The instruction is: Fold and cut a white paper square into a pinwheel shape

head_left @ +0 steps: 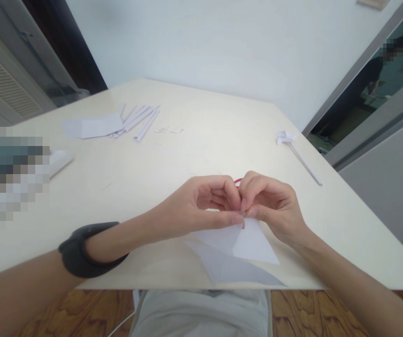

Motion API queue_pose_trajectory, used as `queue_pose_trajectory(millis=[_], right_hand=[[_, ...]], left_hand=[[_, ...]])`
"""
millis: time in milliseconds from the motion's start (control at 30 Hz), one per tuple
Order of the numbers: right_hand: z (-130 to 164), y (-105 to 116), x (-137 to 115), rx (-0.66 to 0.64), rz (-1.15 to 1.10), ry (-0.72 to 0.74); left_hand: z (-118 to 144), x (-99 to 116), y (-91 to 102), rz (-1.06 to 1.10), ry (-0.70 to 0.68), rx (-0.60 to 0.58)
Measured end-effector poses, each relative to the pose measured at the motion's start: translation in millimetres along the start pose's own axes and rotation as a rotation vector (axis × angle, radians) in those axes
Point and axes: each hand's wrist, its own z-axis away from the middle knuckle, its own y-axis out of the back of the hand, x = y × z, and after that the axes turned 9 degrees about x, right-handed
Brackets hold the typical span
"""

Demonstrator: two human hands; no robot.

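Fingers of left hand (201, 201) and right hand (269, 206) pinched together — gripping folded white paper (243, 243).

Both hands meet at the near middle of the tabletop (222, 140), left hand (201, 203) touching right hand (271, 203), folded paper (239, 252) under them. Paper sheets (92, 126) and rolled strips (141, 119) lie far left; pinwheel (292, 145) far right.
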Motion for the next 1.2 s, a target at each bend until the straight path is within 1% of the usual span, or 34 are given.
queue_pose_trajectory(millis=[200,400,567,767,967,1200], right_hand=[[1.1,0.0,-0.5,0.014,-0.015,-0.046],[1.8,1.2,-2.4,-0.007,-0.033,-0.059],[1.4,2.3,-4.3,-0.034,0.016,-0.054],[0.1,4.3,-6.3,-0.073,0.09,-0.028],[0.6,6.3,-7.1,-0.073,0.14,0.0],[0.5,6.3,-7.9,-0.092,0.186,0.009]], left_hand=[[0.9,-1.5,-0.8,0.009,0.024,0.015],[1.2,-3.6,-1.7,0.069,0.063,0.042],[-0.8,0.2,-1.8,0.119,0.161,0.021],[-1.7,4.7,1.4,0.057,0.266,-0.014],[-2.1,-1.5,2.6,0.057,0.256,-0.032],[-3.1,1.1,2.9,0.051,0.293,-0.044]])
